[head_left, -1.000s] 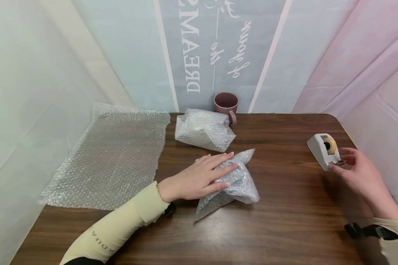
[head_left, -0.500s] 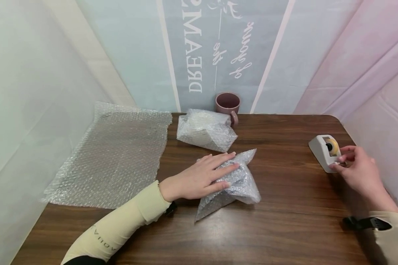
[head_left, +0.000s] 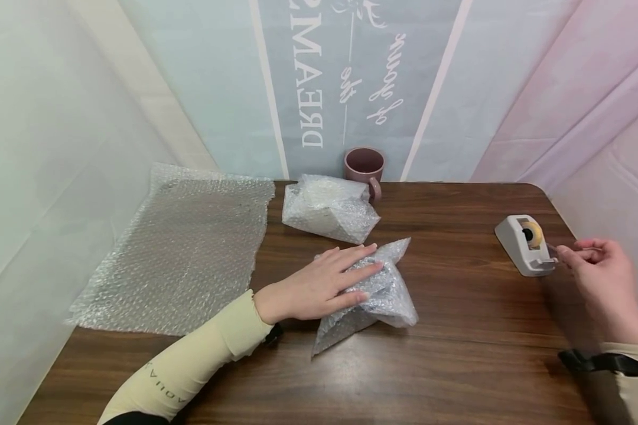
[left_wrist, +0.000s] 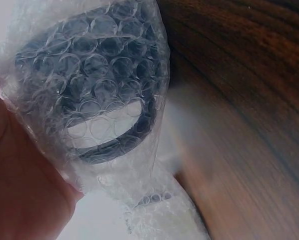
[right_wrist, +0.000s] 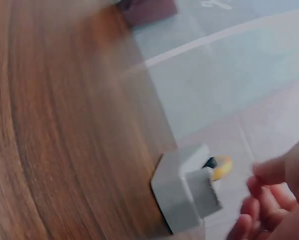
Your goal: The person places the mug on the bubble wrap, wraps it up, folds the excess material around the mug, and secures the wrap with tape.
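Observation:
My left hand [head_left: 316,289] rests with its fingers spread on a bubble-wrapped bundle [head_left: 396,304] in the middle of the table. Through the bubble wrap, the left wrist view shows a dark object [left_wrist: 97,65] with a loop like a handle. To the right of a white tape dispenser [head_left: 516,251], my right hand [head_left: 606,277] pinches the end of a clear tape strip [head_left: 552,248] between thumb and fingers. The strip runs from the yellowish tape roll [head_left: 534,234]. In the right wrist view the dispenser [right_wrist: 182,195] is apart from the fingertips [right_wrist: 259,170].
A second bubble-wrapped bundle [head_left: 326,209] lies at the back, beside a mauve mug [head_left: 363,168]. A flat bubble wrap sheet [head_left: 181,254] covers the table's left part. Fabric walls [head_left: 191,77] border the wooden table [head_left: 457,354].
My right hand has moved right from the dispenser's front, drawing out a short strip of tape. The left hand stays on the bundle. The head view has shifted slightly.

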`<state>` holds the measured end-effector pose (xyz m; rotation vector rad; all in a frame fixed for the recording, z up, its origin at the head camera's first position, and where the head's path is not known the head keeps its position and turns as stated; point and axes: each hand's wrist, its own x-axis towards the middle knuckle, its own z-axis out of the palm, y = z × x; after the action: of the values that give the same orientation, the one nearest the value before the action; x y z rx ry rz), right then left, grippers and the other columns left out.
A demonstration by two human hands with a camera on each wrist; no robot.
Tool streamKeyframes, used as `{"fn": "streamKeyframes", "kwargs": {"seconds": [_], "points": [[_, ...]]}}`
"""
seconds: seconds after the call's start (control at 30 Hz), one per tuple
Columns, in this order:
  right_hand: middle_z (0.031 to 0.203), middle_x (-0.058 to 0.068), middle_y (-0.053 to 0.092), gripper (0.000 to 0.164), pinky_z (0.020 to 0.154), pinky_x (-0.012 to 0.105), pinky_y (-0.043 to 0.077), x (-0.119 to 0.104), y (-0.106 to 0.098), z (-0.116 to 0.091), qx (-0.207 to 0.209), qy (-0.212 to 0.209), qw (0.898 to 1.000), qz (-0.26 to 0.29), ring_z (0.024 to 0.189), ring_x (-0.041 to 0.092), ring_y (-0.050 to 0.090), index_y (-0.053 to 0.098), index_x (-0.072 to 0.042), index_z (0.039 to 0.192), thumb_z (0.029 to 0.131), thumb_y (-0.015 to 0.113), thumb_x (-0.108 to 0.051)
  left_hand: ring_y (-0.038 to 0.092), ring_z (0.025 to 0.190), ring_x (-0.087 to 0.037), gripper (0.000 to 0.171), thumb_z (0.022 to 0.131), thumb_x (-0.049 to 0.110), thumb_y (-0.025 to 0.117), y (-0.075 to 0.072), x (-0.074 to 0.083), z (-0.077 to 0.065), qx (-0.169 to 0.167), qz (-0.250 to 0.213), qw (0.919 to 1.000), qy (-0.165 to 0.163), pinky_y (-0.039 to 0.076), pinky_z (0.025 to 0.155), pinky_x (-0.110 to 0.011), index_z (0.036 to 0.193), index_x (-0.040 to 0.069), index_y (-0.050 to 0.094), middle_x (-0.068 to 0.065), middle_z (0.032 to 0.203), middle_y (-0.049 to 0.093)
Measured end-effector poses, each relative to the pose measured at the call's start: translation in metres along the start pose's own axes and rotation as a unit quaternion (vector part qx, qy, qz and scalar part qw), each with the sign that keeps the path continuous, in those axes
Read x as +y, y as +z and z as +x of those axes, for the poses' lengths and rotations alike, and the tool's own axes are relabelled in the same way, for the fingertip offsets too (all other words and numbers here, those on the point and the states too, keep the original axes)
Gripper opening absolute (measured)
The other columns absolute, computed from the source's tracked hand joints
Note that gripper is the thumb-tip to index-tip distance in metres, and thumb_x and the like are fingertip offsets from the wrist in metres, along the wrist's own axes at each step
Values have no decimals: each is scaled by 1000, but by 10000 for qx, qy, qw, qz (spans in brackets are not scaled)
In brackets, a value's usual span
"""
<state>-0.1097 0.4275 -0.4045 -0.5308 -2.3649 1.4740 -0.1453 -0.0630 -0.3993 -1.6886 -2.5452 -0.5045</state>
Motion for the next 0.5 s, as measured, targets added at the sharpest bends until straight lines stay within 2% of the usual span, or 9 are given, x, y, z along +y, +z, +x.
{"fn": "streamKeyframes", "kwargs": {"seconds": [0.07, 0.13, 0.2, 0.3, 0.5], "points": [[68, -18, 59, 17, 50, 20, 38, 4, -8, 1, -399, 276, 9988, 121, 59, 1, 50, 52, -23, 99, 96, 67, -16, 15, 150, -18, 57, 107, 42, 39, 0, 0, 0, 2, 0, 10000, -3, 19, 118, -49, 159, 21, 28, -2, 167, 9], [71, -15, 59, 11, 53, 23, 40, 9, -17, 2, -866, 630, 9942, 117, 63, 5, 51, 59, -27, 98, 97, 67, -21, 15, 149, -18, 57, 107, 42, 39, 0, -1, 0, 11, 15, 10000, 2, 20, 118, -49, 159, 21, 28, -2, 167, 8], [76, -16, 60, 11, 57, 25, 41, 16, -27, 4, -1364, 883, 9863, -297, 68, 6, 52, 62, -38, 93, 98, 65, -29, 16, 149, -19, 57, 107, 43, 40, 0, -1, 0, 15, 26, 10000, 4, 20, 117, -48, 159, 21, 29, -2, 167, 9], [77, -17, 61, 19, 59, 27, 43, 26, -36, 7, -1891, 1142, 9723, -766, 69, 6, 54, 64, -48, 83, 99, 62, -38, 17, 149, -19, 57, 107, 43, 39, 0, -1, 0, 16, 29, 10000, 10, 20, 118, -48, 159, 21, 29, -3, 166, 10], [77, -18, 65, 26, 60, 28, 42, 39, -35, 13, -2525, 1100, 9546, -1139, 70, 4, 56, 71, -39, 80, 102, 58, -33, 17, 149, -19, 57, 107, 43, 39, 1, -2, 0, 3, -6, 10000, 16, 22, 116, -51, 158, 21, 29, -5, 166, 12]]}}
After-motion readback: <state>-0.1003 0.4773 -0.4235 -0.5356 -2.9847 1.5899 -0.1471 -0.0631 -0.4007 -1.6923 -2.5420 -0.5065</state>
